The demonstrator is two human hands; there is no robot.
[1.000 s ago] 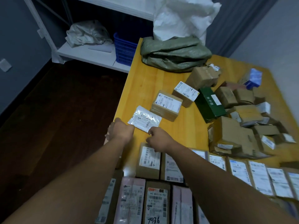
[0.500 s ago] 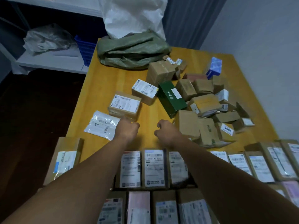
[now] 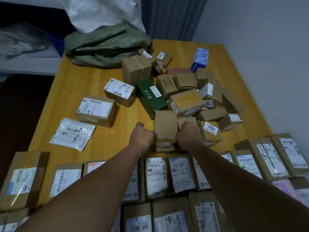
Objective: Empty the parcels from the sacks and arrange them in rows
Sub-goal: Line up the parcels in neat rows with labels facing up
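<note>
A plain cardboard parcel (image 3: 165, 126) stands on end at the near edge of a loose heap of small boxes (image 3: 192, 97) on the wooden table (image 3: 80, 84). My left hand (image 3: 142, 136) grips its left side and my right hand (image 3: 189, 134) grips its right side, fingers curled round it. Rows of labelled parcels (image 3: 157, 176) lie flat along the near edge. A clear plastic mailer (image 3: 72, 133) and two labelled boxes (image 3: 97, 109) sit left of the heap. A folded green sack (image 3: 107, 46) and a white sack (image 3: 103, 12) lie at the table's far end.
A green carton (image 3: 150, 96) and a blue box (image 3: 200, 59) lie in the heap. The grey wall (image 3: 267, 56) runs close along the table's right side. A white shelf (image 3: 28, 64) with a crumpled bag stands at far left, over dark floor (image 3: 20, 106).
My hands left the clear mailer on the table, moved right to the heap and took hold of the upright cardboard parcel. The view swung right.
</note>
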